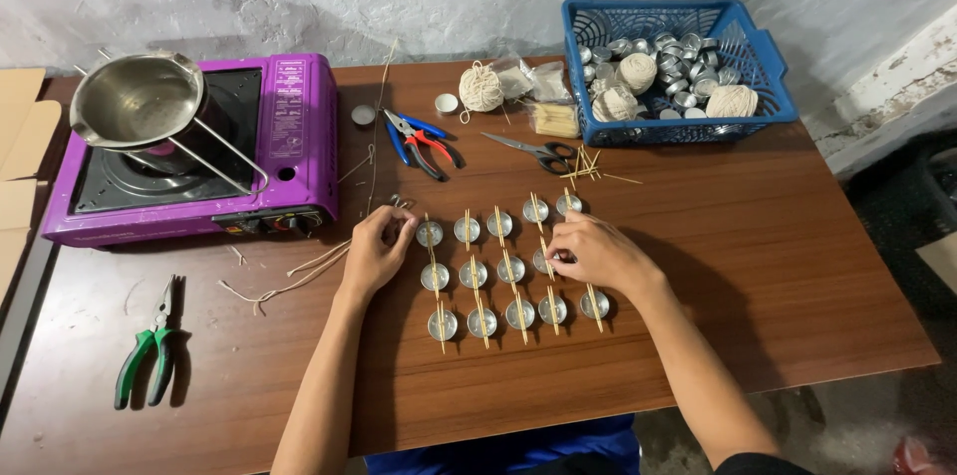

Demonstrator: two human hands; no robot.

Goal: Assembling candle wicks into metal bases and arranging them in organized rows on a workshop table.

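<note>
Several small round metal cups (495, 269) stand in three rows on the brown wooden table (778, 266), each with a thin wooden stick (515, 288) laid across it. My right hand (595, 253) rests over the right end of the middle row, its fingertips pinched at a cup and stick (545, 258) there. At the left end of the top row, my left hand (377, 248) has its fingers curled beside a cup (430, 232), touching a small metal piece and a length of pale string (299, 271).
A purple portable gas stove (284, 136) carries a steel pot (140, 101) at the back left. Green pliers (148, 340) lie front left. Red-and-blue pliers (419, 139), scissors (533, 149), a string ball (480, 88) and a blue basket (763, 61) of cups and string lie behind.
</note>
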